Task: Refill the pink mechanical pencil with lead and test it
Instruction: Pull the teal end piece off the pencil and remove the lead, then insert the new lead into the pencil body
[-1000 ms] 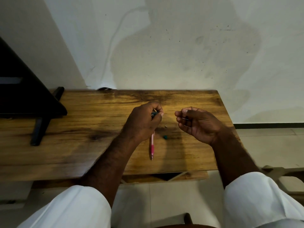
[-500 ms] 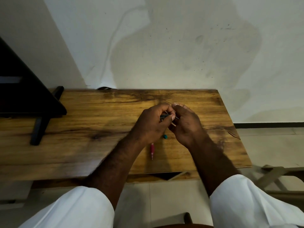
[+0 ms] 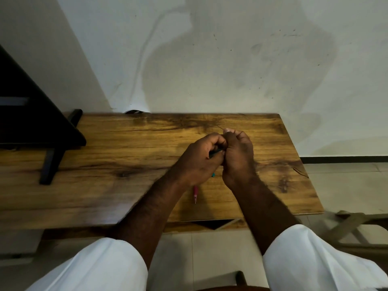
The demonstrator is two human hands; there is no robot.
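Observation:
The pink mechanical pencil (image 3: 195, 192) lies on the wooden table (image 3: 117, 164), tip toward me, with its upper part hidden under my left hand (image 3: 197, 162). That hand is closed around a small dark teal lead case (image 3: 216, 152). My right hand (image 3: 238, 158) presses against the left one, its fingertips pinched at the case's end. A thin lead (image 3: 220, 127) sticks out just beyond the fingertips. A small teal cap (image 3: 213, 175) rests on the table between my wrists.
A black stand (image 3: 50, 148) with a slanted panel occupies the table's left end. The table's far edge meets a white wall. A wooden folding frame (image 3: 354, 225) stands on the tiled floor to the right.
My right hand has moved left from open air and joined my left hand at the lead case. The pink pencil has stayed where it lay.

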